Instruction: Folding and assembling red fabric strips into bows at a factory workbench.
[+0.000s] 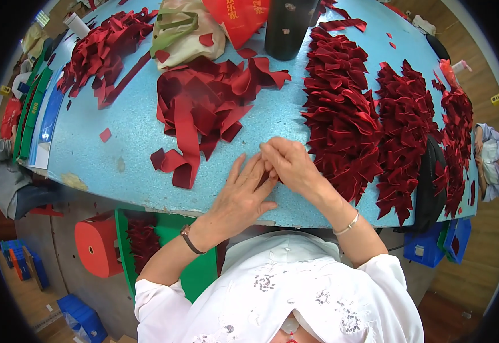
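Note:
Close together at the table's near edge, my left hand and my right hand meet at the fingertips. The right fingers are pinched, and the left fingers bend in beneath them. Slivers of dark red show between the fingers, but what they hold is mostly hidden. Just beyond my left hand lies a loose heap of dark red velvet ribbon, one strip hanging toward me. Right of my right hand runs a thick row of folded, pointed red ribbon pieces.
More folded rows lie farther right, beside a black bag. A cloth bag and black cylinder stand at the back of the blue table. Below are a green crate and red roll. People sit at both sides.

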A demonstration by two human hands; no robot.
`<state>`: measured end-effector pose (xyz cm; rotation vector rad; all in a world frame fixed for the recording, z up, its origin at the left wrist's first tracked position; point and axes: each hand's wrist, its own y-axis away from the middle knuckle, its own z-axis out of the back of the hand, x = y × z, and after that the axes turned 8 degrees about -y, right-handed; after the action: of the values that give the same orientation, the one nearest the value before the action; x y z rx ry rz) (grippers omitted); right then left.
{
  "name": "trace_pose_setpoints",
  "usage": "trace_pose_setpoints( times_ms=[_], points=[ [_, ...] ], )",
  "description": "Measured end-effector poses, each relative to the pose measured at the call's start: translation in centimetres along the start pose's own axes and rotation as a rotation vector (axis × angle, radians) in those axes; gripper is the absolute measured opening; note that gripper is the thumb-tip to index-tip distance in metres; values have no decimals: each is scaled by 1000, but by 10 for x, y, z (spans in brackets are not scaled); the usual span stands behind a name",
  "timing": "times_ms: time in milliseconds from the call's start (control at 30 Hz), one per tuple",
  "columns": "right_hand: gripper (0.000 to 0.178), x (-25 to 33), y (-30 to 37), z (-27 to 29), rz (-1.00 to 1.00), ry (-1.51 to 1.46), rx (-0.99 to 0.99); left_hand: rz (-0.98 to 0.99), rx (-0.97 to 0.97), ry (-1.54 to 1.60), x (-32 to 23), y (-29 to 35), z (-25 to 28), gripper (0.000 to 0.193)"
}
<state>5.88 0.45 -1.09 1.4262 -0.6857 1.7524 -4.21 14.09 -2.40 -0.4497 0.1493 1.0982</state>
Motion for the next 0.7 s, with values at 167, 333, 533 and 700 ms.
trace_pose_setpoints(
  times_ms=[167,333,533,700],
  points=[
    [21,-13,-18,-3,164,513,20,10,13,-31,2,-3,2,58],
    [22,-11,-13,-6,130,530,-3,50,-29,-47,-6,3,0,55],
    [13,-14,-1,20,398,355,-197,75,-120,47,-6,8,10,47],
    [9,2,32,47,331,148,-257,273,-420,174,3,21,37,30]
  ],
)
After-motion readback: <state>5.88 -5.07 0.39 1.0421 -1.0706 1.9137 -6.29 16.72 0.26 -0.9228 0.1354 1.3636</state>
